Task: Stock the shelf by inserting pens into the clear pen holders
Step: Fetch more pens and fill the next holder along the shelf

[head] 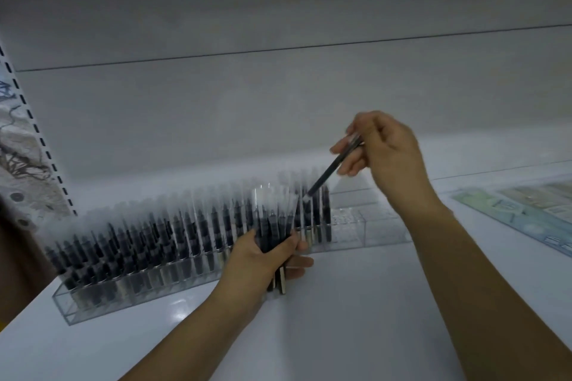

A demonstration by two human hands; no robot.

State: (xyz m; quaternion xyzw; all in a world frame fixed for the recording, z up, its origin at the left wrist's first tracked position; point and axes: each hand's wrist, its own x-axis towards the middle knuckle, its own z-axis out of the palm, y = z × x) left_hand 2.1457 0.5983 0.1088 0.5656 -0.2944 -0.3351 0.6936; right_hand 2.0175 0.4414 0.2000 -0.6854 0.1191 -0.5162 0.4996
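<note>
A long clear pen holder (93, 303) runs along the white shelf, packed with several upright black pens (161, 244) from its left end to about the middle. My left hand (263, 260) grips a bundle of black pens (274, 226) upright, just in front of the holder. My right hand (380, 148) pinches a single dark pen (328, 172), tilted, with its lower end down among the last filled slots. To the right of those slots the holder's compartments (365, 226) hold no pens.
The white shelf (356, 303) spreads in front of the holder, with the white back wall close behind it. A printed sheet (526, 210) lies flat at the right edge. A slotted shelf upright (40, 139) stands at the left.
</note>
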